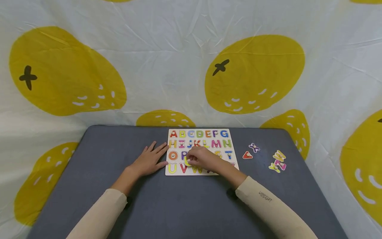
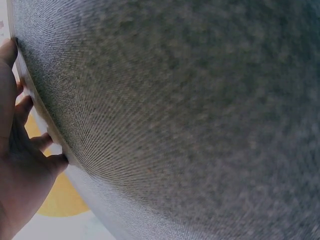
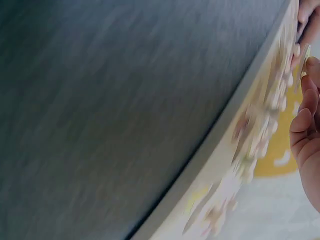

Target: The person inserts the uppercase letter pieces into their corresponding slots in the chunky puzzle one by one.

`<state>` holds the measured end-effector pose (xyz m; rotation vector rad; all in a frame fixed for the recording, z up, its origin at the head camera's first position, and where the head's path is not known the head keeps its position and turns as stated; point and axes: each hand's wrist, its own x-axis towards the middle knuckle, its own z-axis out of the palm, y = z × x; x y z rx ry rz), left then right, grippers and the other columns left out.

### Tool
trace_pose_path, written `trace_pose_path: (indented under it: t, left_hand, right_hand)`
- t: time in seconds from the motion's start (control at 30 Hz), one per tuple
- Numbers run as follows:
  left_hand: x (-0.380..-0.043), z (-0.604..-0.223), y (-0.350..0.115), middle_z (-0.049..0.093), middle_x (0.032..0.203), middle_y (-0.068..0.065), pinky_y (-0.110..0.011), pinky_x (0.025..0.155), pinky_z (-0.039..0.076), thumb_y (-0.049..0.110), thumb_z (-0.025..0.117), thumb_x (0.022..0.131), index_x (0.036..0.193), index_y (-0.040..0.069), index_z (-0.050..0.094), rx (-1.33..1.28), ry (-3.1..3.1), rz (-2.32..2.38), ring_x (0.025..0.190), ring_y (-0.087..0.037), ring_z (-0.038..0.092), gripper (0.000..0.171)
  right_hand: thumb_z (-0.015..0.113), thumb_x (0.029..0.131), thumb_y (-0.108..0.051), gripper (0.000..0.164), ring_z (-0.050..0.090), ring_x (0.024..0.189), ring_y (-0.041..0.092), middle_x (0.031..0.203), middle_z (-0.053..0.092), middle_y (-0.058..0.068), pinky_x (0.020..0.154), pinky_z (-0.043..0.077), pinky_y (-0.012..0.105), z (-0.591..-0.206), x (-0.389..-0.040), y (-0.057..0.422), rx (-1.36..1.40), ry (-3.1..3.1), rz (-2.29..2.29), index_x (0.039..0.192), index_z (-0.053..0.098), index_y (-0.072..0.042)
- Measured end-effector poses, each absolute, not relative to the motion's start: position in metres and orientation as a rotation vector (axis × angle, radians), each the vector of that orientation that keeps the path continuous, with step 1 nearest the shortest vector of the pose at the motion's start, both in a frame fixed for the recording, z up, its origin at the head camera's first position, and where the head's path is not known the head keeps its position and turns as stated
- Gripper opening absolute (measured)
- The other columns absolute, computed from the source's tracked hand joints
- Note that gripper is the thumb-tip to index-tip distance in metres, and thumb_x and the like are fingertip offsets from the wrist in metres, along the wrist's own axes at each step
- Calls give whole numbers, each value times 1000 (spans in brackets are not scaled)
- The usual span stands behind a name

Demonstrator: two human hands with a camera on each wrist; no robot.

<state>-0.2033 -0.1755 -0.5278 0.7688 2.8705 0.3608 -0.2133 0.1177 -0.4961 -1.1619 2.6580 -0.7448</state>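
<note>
A white alphabet puzzle board [image 1: 177, 162] lies at the back middle of the table, with colourful knobbed letters in its rows. My right hand [image 1: 204, 157] reaches over the lower rows and pinches a yellow letter piece [image 1: 186, 162], apparently a U, just above the board. In the right wrist view, the fingers [image 3: 306, 122] are curled and the board is blurred. My left hand [image 1: 150, 159] rests with spread fingers at the board's left edge, its fingertips touching that edge. The right hand and forearm hide some of the letters in the lower rows.
Loose letter pieces lie right of the board: a red V [image 1: 247, 155], a purple X [image 1: 254, 147], a yellow W [image 1: 279, 155], a pink Z [image 1: 280, 165] and a yellow Y [image 1: 274, 167]. Behind the dark grey table [image 1: 191, 205] hangs a fruit-print curtain [image 1: 167, 79].
</note>
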Motion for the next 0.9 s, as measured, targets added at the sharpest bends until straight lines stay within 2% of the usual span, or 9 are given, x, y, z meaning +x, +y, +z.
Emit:
trace_pose_path:
  t: [0.23,0.5,0.8,0.9]
  left_hand:
    - [-206,-527,-177,29,171,-4,-73,118,22,53,58,103,165,20,30,780,2882,378,157,-48,18,75]
    - [-207,-525,-177,29,171,-4,-73,118,22,53,58,102,164,20,31,785,2873,376,157,-48,18,75]
    - [-206,-528,-177,28,171,-3,-73,118,23,53,56,103,165,21,30,776,2869,366,157,-48,17,74]
    - [-205,-528,-177,29,171,-3,-73,118,23,53,56,103,165,22,30,770,2870,367,157,-47,17,74]
  right_hand:
    - [71,98,-13,4,55,80,7,91,64,-2,75,48,22,-499,-211,87,-1270,2606,-721,100,75,-11]
    - [70,98,-11,5,52,78,9,87,61,0,74,42,21,-502,-209,62,-1363,2586,-631,98,74,-8]
    - [70,97,-9,7,48,73,8,82,58,-2,70,37,19,-507,-207,48,-1346,2580,-629,90,71,-9]
    - [70,97,-8,4,47,73,7,82,58,-2,69,38,20,-508,-206,47,-1340,2589,-624,93,72,-9]
